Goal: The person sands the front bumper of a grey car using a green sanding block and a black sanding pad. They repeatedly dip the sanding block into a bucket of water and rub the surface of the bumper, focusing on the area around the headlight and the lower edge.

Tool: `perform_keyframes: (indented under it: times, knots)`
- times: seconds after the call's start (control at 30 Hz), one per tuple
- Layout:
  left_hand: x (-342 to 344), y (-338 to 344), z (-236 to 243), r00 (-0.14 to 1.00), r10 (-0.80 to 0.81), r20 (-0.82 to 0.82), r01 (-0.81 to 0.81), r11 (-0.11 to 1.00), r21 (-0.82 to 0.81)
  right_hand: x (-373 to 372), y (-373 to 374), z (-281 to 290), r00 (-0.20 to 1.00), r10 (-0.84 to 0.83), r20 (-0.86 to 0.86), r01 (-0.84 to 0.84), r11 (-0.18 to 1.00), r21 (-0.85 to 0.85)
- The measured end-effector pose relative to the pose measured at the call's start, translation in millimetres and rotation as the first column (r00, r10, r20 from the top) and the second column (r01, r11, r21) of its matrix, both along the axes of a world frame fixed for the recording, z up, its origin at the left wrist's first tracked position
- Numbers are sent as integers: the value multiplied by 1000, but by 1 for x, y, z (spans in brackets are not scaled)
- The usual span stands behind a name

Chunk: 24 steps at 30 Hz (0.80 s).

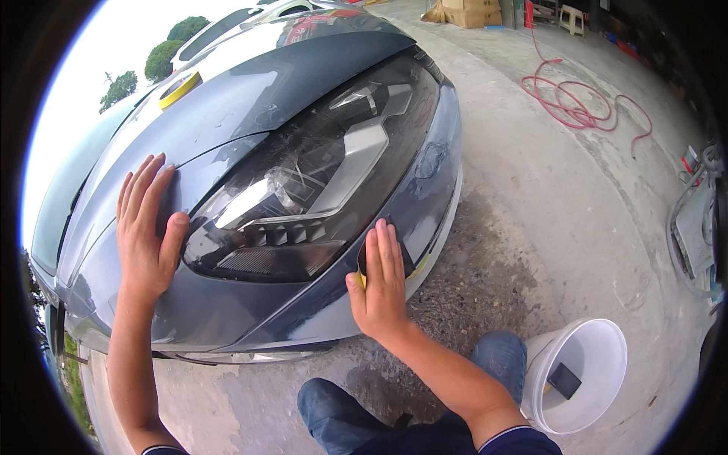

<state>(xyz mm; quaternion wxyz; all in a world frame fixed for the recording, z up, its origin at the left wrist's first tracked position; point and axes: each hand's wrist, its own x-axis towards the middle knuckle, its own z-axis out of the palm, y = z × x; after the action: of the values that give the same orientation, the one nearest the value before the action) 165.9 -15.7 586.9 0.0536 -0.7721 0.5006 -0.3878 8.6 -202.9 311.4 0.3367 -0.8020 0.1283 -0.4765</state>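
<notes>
A dark grey-blue car front with a large headlight [303, 174] fills the middle of the view. Fingers extended, my left hand [148, 227] rests on the painted panel beside the headlight's inner end and holds nothing. On the bumper [311, 307] just below the lamp, my right hand [381, 284] presses a black sheet of sandpaper [409, 262] flat against the paint. Some yellow shows at the sheet's edge under my thumb; most of the piece is hidden by my fingers. A dull, lighter patch [432, 161] marks the bumper farther along.
A white bucket [536, 379] stands by my knee at the lower right, with a black pad [564, 381] inside. Yellow tape [179, 91] lies on the hood. A red hose [580, 114] coils on the concrete floor, wet near the bumper. A cardboard box [474, 13] stands behind.
</notes>
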Motion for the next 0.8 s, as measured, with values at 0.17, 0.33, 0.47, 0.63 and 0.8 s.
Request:
perform_keyframes:
  times: [0.17, 0.33, 0.47, 0.63, 0.8]
  knots:
    - [-6, -3, 1, 999, -15, -45, 16, 1000, 9, 3, -57, 0, 999, -8, 46, 8, 1000, -9]
    - [-7, -2, 1, 999, 22, -49, -21, 1000, 15, 26, -145, 6, 1000, 5, -9, -4, 999, 48]
    - [-7, -1, 2, 997, 68, -44, -66, 997, 42, 11, -75, 8, 999, -27, -20, 26, 999, -39]
    - [-13, -1, 9, 995, 97, -40, -95, 994, 45, 11, -86, 12, 1000, 9, 13, -9, 1000, -14]
    - [-8, 2, 5, 992, 104, -65, -100, 993, 57, 8, -63, 14, 999, 0, -41, 1, 1000, 25]
